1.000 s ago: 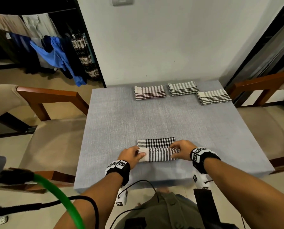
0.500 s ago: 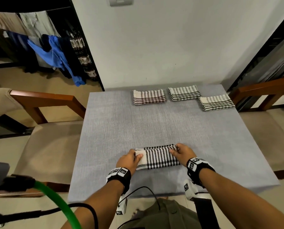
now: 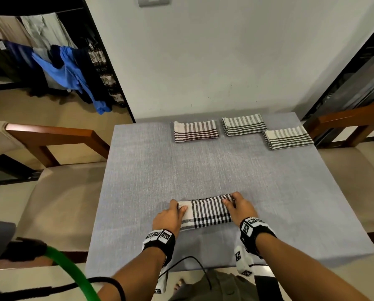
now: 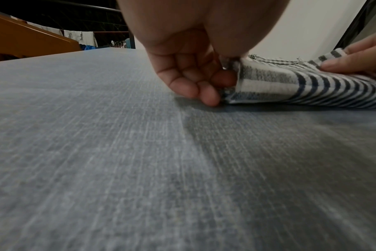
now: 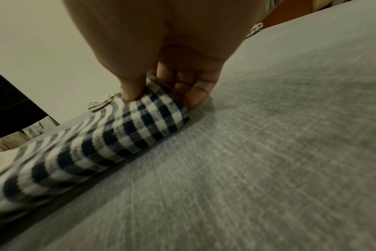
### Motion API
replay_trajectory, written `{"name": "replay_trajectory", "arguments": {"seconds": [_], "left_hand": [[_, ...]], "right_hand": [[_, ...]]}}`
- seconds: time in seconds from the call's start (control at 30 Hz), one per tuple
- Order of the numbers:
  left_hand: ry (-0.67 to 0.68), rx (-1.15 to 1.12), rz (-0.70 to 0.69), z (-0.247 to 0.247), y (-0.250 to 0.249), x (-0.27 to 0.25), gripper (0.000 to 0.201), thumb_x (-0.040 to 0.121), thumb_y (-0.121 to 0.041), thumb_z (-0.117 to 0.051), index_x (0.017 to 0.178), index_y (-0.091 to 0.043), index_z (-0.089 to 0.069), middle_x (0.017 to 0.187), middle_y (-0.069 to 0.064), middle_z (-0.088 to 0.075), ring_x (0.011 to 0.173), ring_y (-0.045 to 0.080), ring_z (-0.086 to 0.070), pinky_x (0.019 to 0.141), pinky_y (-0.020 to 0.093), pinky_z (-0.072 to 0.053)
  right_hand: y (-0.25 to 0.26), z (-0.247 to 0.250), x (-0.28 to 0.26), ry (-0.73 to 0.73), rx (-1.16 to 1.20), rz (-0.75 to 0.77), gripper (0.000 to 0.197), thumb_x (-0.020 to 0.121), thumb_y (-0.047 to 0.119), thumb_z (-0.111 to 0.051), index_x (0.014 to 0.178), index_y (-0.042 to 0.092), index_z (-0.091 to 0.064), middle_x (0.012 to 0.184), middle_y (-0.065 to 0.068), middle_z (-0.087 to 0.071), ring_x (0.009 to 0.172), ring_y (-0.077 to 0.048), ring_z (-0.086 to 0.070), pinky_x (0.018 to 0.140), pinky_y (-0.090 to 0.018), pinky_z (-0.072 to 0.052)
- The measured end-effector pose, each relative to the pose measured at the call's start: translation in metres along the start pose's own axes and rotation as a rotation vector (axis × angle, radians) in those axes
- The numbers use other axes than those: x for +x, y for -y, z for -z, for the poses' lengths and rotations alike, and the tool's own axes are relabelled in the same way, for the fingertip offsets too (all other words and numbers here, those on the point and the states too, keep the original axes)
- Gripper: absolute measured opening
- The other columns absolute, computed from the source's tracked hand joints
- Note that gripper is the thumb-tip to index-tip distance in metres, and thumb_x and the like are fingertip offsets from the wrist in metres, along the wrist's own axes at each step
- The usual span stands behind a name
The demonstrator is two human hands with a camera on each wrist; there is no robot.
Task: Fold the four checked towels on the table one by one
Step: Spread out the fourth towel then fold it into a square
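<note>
At the near edge of the worktop [image 3: 203,170], the left hand [image 3: 167,216] and right hand [image 3: 241,208] pinch opposite ends of the fourth checked towel [image 3: 207,211]. Align edges, apparently layered, before pressing flat.

black-white checked towel [image 3: 207,213], grey-blue table [image 3: 203,168]

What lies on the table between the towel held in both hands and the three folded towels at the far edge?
Nothing: in the head view, only bare grey table separates the held towel from the three folded towels.
</note>
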State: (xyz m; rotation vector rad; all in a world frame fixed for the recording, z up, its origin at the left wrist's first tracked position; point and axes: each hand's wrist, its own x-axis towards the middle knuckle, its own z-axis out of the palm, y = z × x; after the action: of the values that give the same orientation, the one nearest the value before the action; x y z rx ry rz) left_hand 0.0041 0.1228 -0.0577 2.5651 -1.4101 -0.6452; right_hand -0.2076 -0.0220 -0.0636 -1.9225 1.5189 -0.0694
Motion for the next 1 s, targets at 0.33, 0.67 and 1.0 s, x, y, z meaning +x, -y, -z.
{"name": "replay_trajectory", "arguments": {"seconds": [0.33, 0.67, 1.0], "left_hand": [[0.027, -0.026, 0.065, -0.004, 0.0, 0.008, 0.046, 0.099, -0.059, -0.024, 0.113, -0.019, -0.045, 0.091, 0.004, -0.069, 0.085, 0.028, -0.066, 0.072, 0.036, -0.049], [0.03, -0.093, 0.154, -0.005, -0.001, 0.012, 0.05, 0.094, -0.067, -0.031, 0.109, -0.023, -0.048, 0.092, 0.004, -0.067, 0.084, 0.027, -0.064, 0.071, 0.035, -0.049], [-0.252, 0.144, -0.409, -0.02, -0.014, -0.008, 0.057, 0.097, -0.046, -0.034, 0.14, -0.011, -0.046, 0.143, 0.013, -0.049, 0.137, 0.031, -0.041, 0.109, 0.051, -0.035]], "right_hand": [[0.003, -0.007, 0.002, -0.056, -0.067, -0.046, 0.04, 0.099, 0.051, -0.043, 0.116, 0.015, -0.051, 0.077, 0.001, -0.059, 0.066, -0.018, -0.055, 0.06, -0.027, -0.044], [0.009, -0.007, 0.0, -0.094, -0.067, -0.109, 0.035, 0.097, 0.046, -0.053, 0.113, 0.015, -0.05, 0.083, 0.0, -0.06, 0.069, -0.018, -0.056, 0.059, -0.027, -0.042], [0.008, -0.023, -0.021, -0.182, -0.375, 0.413, 0.061, 0.1, 0.051, -0.029, 0.149, 0.014, -0.033, 0.158, -0.01, -0.029, 0.144, -0.03, -0.028, 0.116, -0.048, -0.026]]}}
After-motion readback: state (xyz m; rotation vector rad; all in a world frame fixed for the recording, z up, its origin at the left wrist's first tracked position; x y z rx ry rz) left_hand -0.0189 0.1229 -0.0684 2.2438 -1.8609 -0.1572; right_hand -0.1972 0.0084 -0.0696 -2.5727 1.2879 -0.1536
